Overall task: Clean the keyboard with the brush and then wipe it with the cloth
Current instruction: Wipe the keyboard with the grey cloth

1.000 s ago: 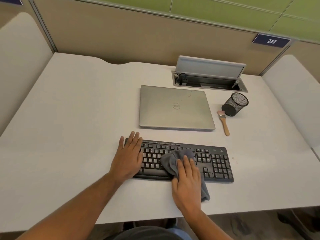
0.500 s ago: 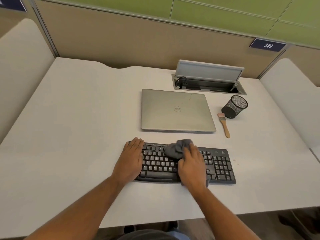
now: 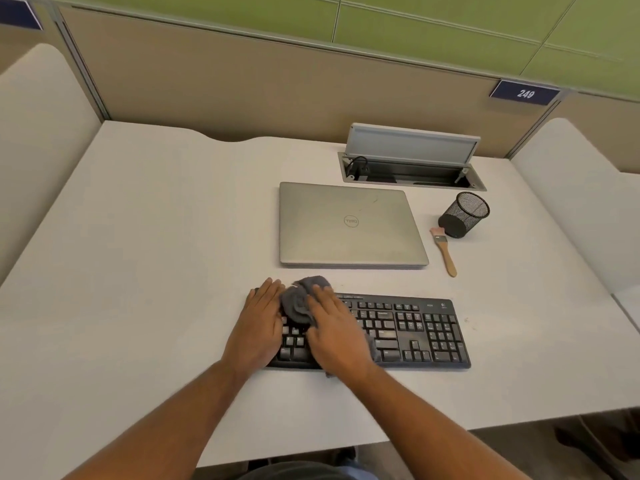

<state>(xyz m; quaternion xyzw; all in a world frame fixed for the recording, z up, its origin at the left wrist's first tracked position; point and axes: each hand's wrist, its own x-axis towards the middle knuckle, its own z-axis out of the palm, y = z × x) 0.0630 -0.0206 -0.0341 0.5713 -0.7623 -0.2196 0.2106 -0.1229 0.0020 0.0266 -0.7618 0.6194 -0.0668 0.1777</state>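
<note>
Our right hand (image 3: 334, 329), fingers flat, presses crumpled grey cloth (image 3: 300, 299) on black plastic keyboard (image 3: 398, 329); left hand (image 3: 258, 322) spread, steadying. Risk: cloth snagging keycaps.

The tabletop (image 3: 138, 271) is a smooth, matt off-white laminate. On it the keyboard (image 3: 408, 330) looks like black plastic, its keys matt with a faint sheen. The cloth (image 3: 298, 299) on its 9 o'clock end is soft grey fabric, bunched and slightly fuzzy. At 12 o'clock from the keyboard, the laptop (image 3: 346, 226) has a brushed silver metal-look lid, satin with faint smudges. At 2 o'clock, the brush (image 3: 445, 251) has a bare light wood handle, a shiny metal ferrule and pale pinkish bristles. Beside it the pen cup (image 3: 465, 214) is black wire mesh.
</note>
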